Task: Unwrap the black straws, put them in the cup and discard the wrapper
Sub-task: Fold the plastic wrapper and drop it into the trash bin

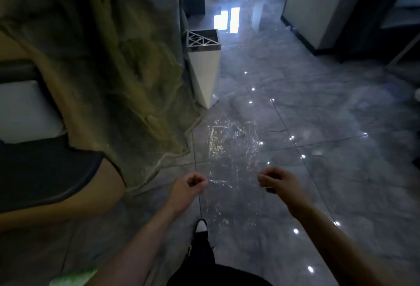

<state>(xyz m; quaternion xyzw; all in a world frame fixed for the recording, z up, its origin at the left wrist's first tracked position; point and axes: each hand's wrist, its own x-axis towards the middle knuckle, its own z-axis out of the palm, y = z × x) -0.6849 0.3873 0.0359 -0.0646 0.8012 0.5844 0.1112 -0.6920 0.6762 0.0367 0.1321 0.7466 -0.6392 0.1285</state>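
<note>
A clear, crinkled plastic wrapper (231, 147) is stretched out in front of me above the grey floor. My left hand (188, 185) pinches its near left corner. My right hand (277, 180) has its fingers closed at the near right edge of the sheet. The wrapper looks flat, with nothing dark inside it. No black straws and no cup are in view.
A white square bin (204, 67) with a metal lattice top stands ahead, beside a rough rock-like pillar (113, 58). A dark-topped table (50, 172) and a white seat (27, 110) are at the left. My leg and shoe (201, 228) show below. The tiled floor (318, 126) is glossy.
</note>
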